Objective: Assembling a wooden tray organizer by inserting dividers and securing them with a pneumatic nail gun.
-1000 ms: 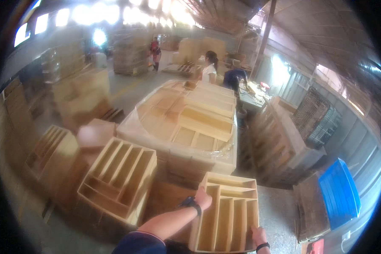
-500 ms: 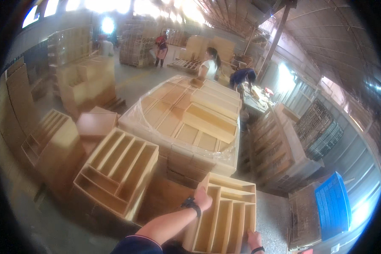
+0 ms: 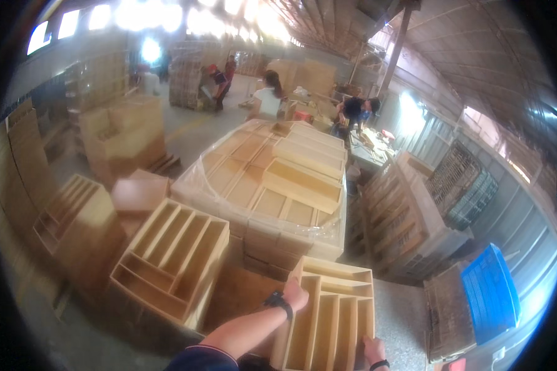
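Observation:
Right in front of me is a pale wooden drawer organizer (image 3: pixel 329 295) with several long slots and cross compartments at its far end. My left hand (image 3: pixel 296 295), with a dark watch on the wrist, grips its left rim. At the lower right edge my right hand (image 3: pixel 373 350) closes on the opposite rim, a dark band on that wrist. Another wooden organizer (image 3: pixel 173 256) of the same kind tops a stack to the left. Between the two lies a brown board or box surface (image 3: pixel 244 297).
A plastic-wrapped pallet of boxes (image 3: pixel 254 204) stands ahead, with open wooden trays (image 3: pixel 303 185) on it. Further stacked organizers (image 3: pixel 74 210) are at left. A blue plastic sheet or bin (image 3: pixel 492 294) leans at right by wooden crates (image 3: pixel 402 216). Several people work farther back.
Both hands keep their grip on the organizer, which has hardly moved. In the background, the person in white has shifted left and turned away, and another person bends by the tall stack.

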A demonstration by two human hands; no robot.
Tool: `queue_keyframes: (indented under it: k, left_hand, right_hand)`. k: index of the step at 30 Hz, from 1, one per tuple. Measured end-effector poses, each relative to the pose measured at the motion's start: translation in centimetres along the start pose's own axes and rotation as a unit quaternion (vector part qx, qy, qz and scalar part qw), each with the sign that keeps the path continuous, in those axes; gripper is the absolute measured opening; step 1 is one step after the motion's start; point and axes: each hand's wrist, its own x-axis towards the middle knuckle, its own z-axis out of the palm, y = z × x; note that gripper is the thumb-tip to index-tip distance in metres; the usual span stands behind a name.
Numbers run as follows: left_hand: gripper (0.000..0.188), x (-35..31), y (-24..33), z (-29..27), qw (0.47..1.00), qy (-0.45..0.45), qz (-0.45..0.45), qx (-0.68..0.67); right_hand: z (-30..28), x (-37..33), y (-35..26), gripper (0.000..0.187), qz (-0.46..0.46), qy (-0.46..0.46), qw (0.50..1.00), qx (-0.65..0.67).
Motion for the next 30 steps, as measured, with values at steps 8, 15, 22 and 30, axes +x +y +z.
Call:
queue_keyframes:
  k: [8,15,22,30]
  left_hand:
    - [0.046,-0.4,-1.1,-0.7,1.000,0.007,-0.003,-0.014]
    - [0.052,-1.2,0.2,-0.2,1.000,0.011,0.023,0.015]
    - [0.053,-1.9,0.4,-0.8,0.999,-0.018,-0.023,0.034]
    - [0.038,-2.7,1.6,-1.4,1.000,0.005,-0.016,0.003]
  right_hand:
    - [1.6,1.4,2.5,0.037,-0.159,0.018,0.984,-0.083]
    - [5.5,4.0,8.5,0.071,0.102,-0.037,0.980,0.165]
    - [5.2,5.3,8.9,0.075,0.085,-0.056,0.983,0.152]
    - [5.6,5.6,9.0,0.079,0.078,-0.066,0.982,0.156]
